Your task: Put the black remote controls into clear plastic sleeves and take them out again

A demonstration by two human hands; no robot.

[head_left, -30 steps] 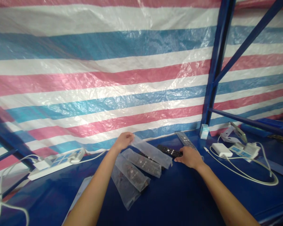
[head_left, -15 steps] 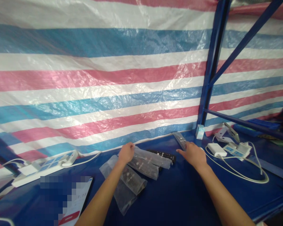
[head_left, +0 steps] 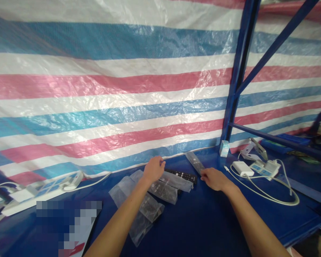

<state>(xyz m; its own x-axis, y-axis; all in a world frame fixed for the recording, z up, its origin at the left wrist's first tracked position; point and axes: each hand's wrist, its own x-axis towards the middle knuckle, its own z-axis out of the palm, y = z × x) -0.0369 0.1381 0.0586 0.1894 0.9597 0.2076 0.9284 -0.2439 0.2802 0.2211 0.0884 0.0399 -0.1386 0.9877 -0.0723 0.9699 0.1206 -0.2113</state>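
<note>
My left hand point(head_left: 153, 169) is closed on the upper end of a clear plastic bag point(head_left: 176, 181) that lies across a black remote control point(head_left: 184, 175) on the blue table point(head_left: 203, 221). My right hand point(head_left: 213, 178) rests flat on the table, fingers stretched toward the remote's right end, holding nothing. Just behind it lies another remote in a clear bag point(head_left: 194, 162). Several more bagged remotes point(head_left: 160, 191) fan out under my left forearm toward the front.
A striped tarp point(head_left: 109, 89) closes off the back. A blue steel post point(head_left: 235, 89) stands at the right, with a small white box point(head_left: 224, 148) at its foot. A white charger point(head_left: 241, 168) and looped cables point(head_left: 273, 196) lie at the right, a power strip point(head_left: 34, 195) at the left.
My left hand has moved right along the bag, toward the black remote. My right hand has drawn back from the bagged remote at the rear and dropped to the table beside the black remote.
</note>
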